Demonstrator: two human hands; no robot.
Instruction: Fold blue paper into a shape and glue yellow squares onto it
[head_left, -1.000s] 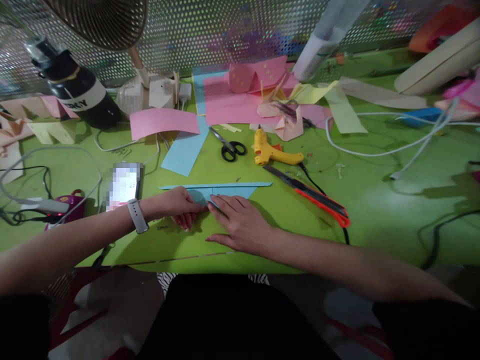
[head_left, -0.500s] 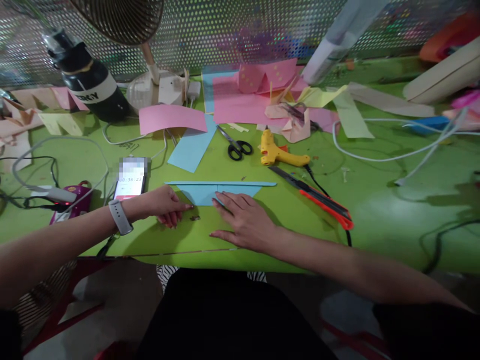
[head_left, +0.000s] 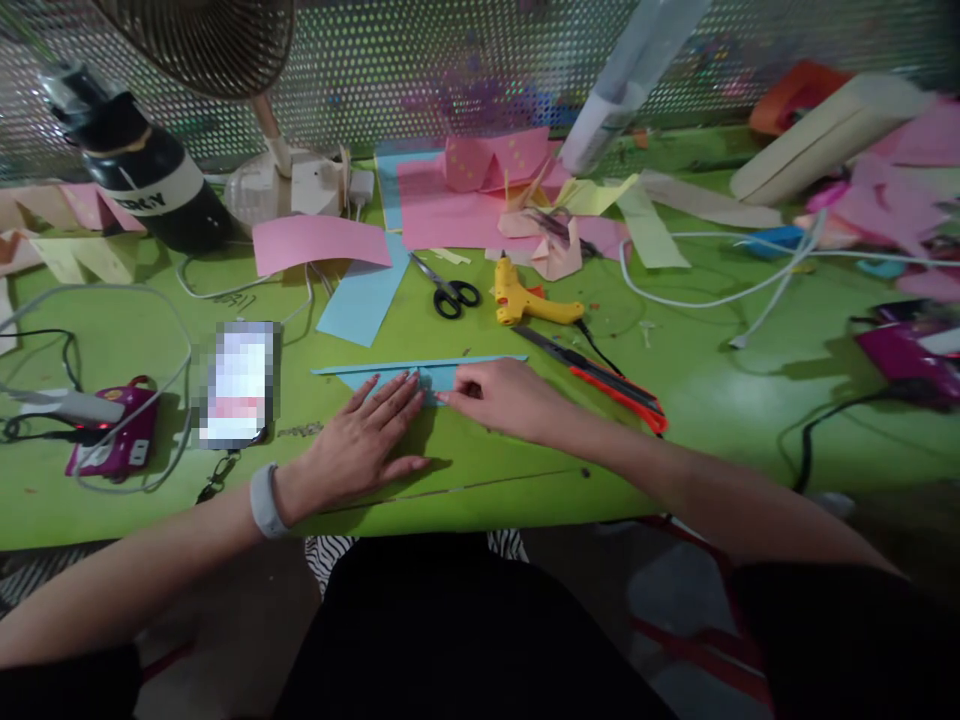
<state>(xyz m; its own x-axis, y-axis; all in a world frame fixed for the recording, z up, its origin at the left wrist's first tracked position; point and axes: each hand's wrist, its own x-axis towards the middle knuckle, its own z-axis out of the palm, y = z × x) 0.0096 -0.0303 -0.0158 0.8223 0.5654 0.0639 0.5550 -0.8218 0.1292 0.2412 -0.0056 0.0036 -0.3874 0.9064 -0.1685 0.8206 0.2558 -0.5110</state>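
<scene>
A folded sheet of blue paper [head_left: 439,380] lies near the table's front edge, with a narrow folded strip along its far side and a crease near the middle. My left hand [head_left: 364,435] rests flat over the paper's left part, fingers outstretched and the thumb apart on the table. At the right part, my right hand [head_left: 499,397] is closed, its fingers curled and its fingertips at the paper's near edge. That hand covers the paper's right corner. Scissors [head_left: 448,292], a yellow glue gun [head_left: 536,300] and a red utility knife [head_left: 600,380] lie just beyond.
Pink paper [head_left: 322,245] and a blue paper strip [head_left: 364,300] lie further back. A phone [head_left: 238,385], a purple power strip [head_left: 120,430] and white cables are at left. A dark bottle [head_left: 150,180] and a fan [head_left: 277,150] stand behind. A cardboard tube [head_left: 825,140] lies back right.
My left hand has gone from a curled pointing shape to lying flat on the paper. My right hand has slid rightward and curled closed. The view has swung right.
</scene>
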